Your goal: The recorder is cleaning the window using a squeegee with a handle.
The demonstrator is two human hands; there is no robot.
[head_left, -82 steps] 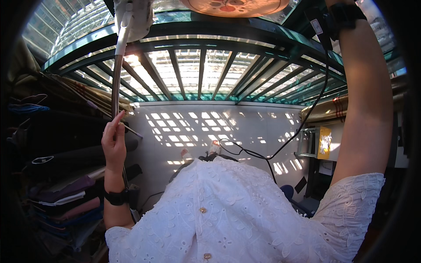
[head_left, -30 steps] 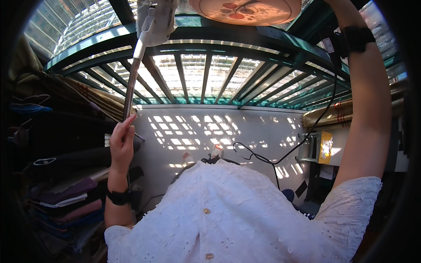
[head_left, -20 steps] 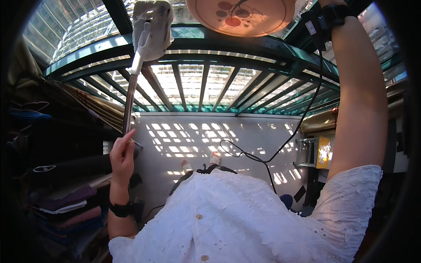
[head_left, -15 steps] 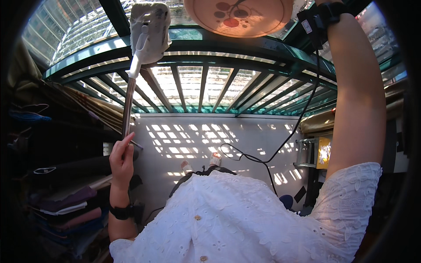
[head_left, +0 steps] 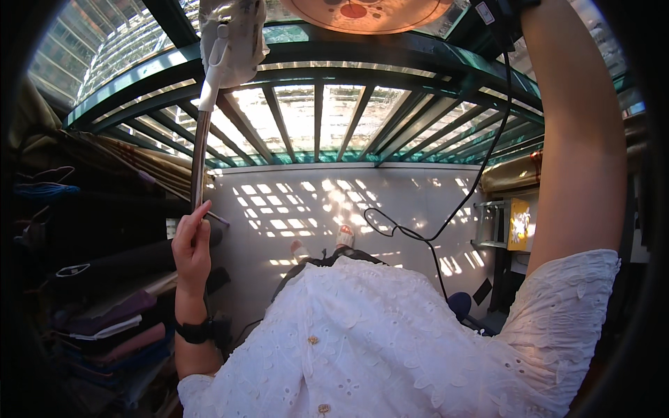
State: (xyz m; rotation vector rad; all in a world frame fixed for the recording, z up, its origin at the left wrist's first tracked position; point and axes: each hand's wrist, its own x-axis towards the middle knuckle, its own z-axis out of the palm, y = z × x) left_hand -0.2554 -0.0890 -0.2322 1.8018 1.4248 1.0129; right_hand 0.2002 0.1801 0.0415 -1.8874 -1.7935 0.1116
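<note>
My left hand (head_left: 191,244) is closed round the metal pole of a long-handled mop (head_left: 199,157). Its pole rises to a white plastic joint, and the shaggy white mop head (head_left: 233,52) is up at the top edge, in front of the window bars. My right arm (head_left: 582,132) stretches up along the right side, a black band and box (head_left: 496,21) at its wrist. The hand itself lies beyond the top edge. Left of that wrist, a round orange disc (head_left: 369,15) with painted dots is partly cut off by the top edge.
A dark green railing (head_left: 320,59) with upright bars runs across the front. A black cable (head_left: 453,223) hangs from the right wrist box and loops above the sunlit floor (head_left: 244,258). Folded clothes (head_left: 115,313) are stacked on the left. A small yellow-sided stand (head_left: 517,224) is on the right.
The mop head, disc and railing sit higher in the picture. My right wrist has moved up and its hand has left the view. My left hand keeps its grip on the pole.
</note>
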